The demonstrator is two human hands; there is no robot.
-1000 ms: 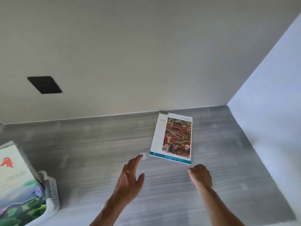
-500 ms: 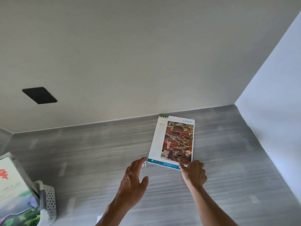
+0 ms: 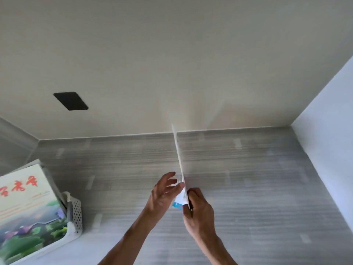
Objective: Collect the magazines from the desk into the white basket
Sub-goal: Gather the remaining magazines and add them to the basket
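Your right hand (image 3: 198, 209) pinches the near end of the magazine (image 3: 178, 159), which stands on edge, nearly vertical, its thin edge running toward twelve o'clock above the grey bench (image 3: 257, 188). Your left hand (image 3: 164, 192), fingers straight, touches its left face. At eight o'clock the white basket (image 3: 75, 213) holds another magazine (image 3: 26, 207) with a landscape cover. A black square (image 3: 70, 101) sits on the wall at eleven o'clock.

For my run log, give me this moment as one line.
stage: pickup | magazine: edge-on, off desk | right hand: grips lower edge | left hand: open, fingers beside it | white basket: left, holds magazine
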